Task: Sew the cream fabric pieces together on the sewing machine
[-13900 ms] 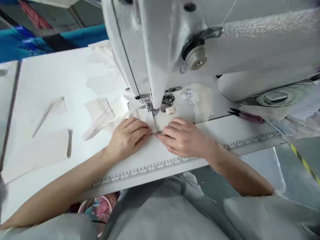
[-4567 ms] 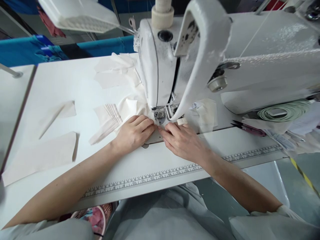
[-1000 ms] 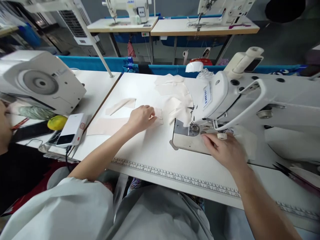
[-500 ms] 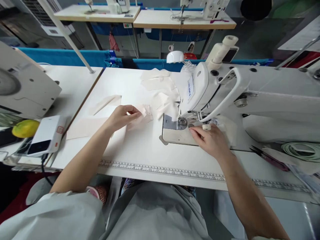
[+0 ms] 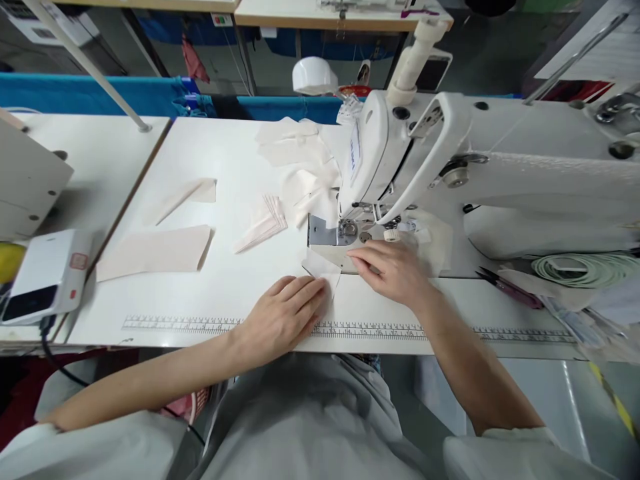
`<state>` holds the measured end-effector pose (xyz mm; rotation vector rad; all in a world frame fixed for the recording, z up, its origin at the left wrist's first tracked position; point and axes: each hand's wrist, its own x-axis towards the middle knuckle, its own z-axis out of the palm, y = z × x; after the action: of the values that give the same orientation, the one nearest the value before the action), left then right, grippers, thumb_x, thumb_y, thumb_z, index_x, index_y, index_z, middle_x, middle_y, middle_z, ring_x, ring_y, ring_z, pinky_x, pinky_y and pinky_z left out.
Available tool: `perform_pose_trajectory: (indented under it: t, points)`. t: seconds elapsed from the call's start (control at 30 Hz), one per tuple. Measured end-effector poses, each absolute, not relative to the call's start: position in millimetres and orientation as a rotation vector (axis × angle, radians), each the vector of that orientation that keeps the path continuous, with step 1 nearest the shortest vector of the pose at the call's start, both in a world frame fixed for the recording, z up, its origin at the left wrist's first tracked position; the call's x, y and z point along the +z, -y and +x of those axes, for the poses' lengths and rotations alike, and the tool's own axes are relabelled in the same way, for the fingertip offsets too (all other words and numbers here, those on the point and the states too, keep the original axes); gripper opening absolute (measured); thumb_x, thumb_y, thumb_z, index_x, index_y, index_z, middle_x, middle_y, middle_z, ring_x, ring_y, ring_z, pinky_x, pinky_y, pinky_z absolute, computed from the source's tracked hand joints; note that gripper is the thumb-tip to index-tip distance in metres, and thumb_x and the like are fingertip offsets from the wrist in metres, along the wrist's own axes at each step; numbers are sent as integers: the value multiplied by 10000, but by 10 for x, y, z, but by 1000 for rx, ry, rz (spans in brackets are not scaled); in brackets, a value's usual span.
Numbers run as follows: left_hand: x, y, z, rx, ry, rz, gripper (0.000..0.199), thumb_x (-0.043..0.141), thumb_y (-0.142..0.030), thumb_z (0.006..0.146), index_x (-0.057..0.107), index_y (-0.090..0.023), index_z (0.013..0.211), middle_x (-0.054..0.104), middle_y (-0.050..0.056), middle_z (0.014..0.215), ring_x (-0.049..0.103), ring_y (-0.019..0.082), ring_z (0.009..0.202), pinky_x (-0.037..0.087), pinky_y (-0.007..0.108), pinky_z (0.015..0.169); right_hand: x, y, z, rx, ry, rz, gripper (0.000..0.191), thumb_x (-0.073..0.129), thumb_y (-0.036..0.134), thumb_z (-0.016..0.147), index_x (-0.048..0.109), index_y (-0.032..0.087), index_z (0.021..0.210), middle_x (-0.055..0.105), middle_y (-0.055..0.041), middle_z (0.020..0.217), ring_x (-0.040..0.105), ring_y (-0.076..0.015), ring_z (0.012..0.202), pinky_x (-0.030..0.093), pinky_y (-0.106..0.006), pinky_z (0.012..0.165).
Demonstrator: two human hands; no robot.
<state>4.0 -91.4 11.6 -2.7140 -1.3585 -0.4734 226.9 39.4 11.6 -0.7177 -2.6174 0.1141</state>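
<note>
one pale cloth piece (image 5: 325, 267) is held by the left hand (image 5: 286, 316); right of that grip, the right hand (image 5: 393, 272) is seen half-curled, its hold impossible to tell.

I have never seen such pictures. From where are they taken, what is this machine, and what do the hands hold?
One camera, worn on the person's head, takes every picture, looking forward and down. The white machine is a sewing machine. The two bare hands are the person's own. The left hand has a small pale cloth piece at its fingertips. The right hand is by the needle area; I cannot tell whether it pinches anything. On the white table lie a fanned stack of cloth, other pale pieces, a printed ruler scale and, at the right, dark-bladed snips.
</note>
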Motion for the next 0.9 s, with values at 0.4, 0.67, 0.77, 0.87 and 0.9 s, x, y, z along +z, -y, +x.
perform_pose_trajectory:
  t: [0.4, 0.67, 0.77, 0.87, 0.9]
  points:
    - [122, 938, 27, -548, 1449, -2656, 289, 453, -245, 1005, 638, -143, 1202, 645, 96, 1326, 574, 242, 1267, 446, 432, 1095, 89, -112, 2020, -295, 2808, -801, 355, 393, 289, 1022, 610, 116, 1244, 651, -102, 984, 576, -208, 857, 365, -359, 829]
    - [10, 1126, 119, -458, 1480, -2729, 453, 448, -309, 1007, 497, -98, 1405, 535, 118, 1453, 494, 278, 1358, 361, 504, 1174, 113, -74, 2057, -379, 2724, -909, 314, 413, 279, 1017, 650, 111, 1136, 666, -79, 869, 596, -212, 823, 346, -361, 807]
    - [1, 1106, 90, -485, 1496, -2757, 428, 445, -304, 1009, 524, -101, 1378, 559, 118, 1429, 497, 267, 1356, 325, 514, 1197, 105, -104, 2048, -385, 2722, -885, 311, 428, 271, 1013, 633, 122, 1193, 670, -70, 877, 598, -203, 820, 352, -355, 807]
    - [25, 1106, 113, -500, 1541, -2748, 396, 410, -327, 1026, 568, -130, 1331, 589, 97, 1401, 497, 244, 1354, 285, 499, 1220, 112, -120, 2036, -420, 2728, -802, 307, 448, 270, 1001, 640, 120, 1189, 658, -72, 864, 598, -207, 813, 365, -350, 790]
    - [37, 1108, 115, -521, 1554, -2741, 393, 397, -349, 1031, 584, -146, 1311, 603, 86, 1385, 503, 234, 1347, 281, 487, 1223, 107, -125, 2043, -439, 2718, -751, 301, 462, 270, 994, 649, 106, 1163, 649, -77, 843, 595, -213, 801, 369, -352, 768]
